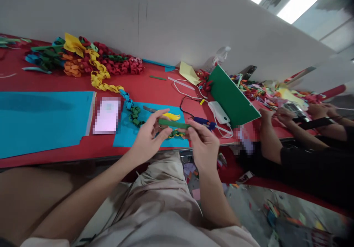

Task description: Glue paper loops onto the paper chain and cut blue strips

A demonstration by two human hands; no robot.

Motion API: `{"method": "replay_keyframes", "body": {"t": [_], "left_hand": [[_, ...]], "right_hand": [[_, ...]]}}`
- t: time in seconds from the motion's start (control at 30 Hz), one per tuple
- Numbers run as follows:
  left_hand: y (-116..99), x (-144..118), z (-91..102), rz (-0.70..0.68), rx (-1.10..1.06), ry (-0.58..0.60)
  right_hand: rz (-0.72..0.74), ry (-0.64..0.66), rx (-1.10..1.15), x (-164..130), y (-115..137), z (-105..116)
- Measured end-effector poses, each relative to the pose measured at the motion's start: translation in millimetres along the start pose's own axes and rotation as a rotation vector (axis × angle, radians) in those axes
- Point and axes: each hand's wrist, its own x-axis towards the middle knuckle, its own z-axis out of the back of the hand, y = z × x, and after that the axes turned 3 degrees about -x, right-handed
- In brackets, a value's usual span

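My left hand (pixel 149 136) and my right hand (pixel 203 143) hold the two ends of a green paper strip (pixel 173 124) just above the red table's (pixel 155 88) front edge. Below the strip hangs the end of a paper chain (pixel 134 114) of green, blue and yellow links, which trails back over a blue sheet (pixel 124 138) to a heap of chains (pixel 94 61) by the wall. Yellow-handled scissors (pixel 168 115) lie on the blue sheet behind my fingers.
A large blue sheet (pixel 41 119) and a blurred flat thing (pixel 107 116) lie at the left. A white power bank (pixel 219 112) with cables, a green sheet (pixel 231 97) and a plastic bottle (pixel 221 55) are at the right. Another person's arms (pixel 272 129) work there.
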Motion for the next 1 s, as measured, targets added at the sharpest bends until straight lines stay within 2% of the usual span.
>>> {"method": "replay_keyframes", "body": {"t": [0.1,0.2,0.3,0.37,0.43,0.5,0.57,0.73,0.87,1.0], "left_hand": [[-10,3,13.5,0.075,-0.081,-0.104],[-12,4,18.0,0.146,-0.197,-0.166],[-12,2,15.4,0.028,-0.158,-0.141],[-14,-1,11.5,-0.110,-0.051,-0.055],[-15,-6,6.7,-0.204,0.053,0.116],[-14,-12,2.2,-0.233,0.148,0.316],[-12,-18,-1.2,-0.234,0.258,0.447],[-5,-25,-2.7,-0.231,0.503,0.521],[-5,-24,1.6,-0.438,0.579,0.581],[-5,-23,6.6,-0.516,0.651,0.684]], "right_hand": [[-0.099,0.149,0.109,-11,-7,-13],[-0.178,0.246,0.136,-12,-10,-19],[-0.261,0.338,0.187,-7,-13,-17],[-0.287,0.345,0.273,-3,-15,-12],[-0.285,0.288,0.340,0,-16,-6],[-0.291,0.236,0.365,2,-16,1],[-0.297,0.220,0.369,3,-15,6],[-0.257,0.185,0.312,0,-17,10],[-0.262,0.092,0.264,-1,-22,11],[-0.370,0.163,0.282,-2,-20,17]]}}
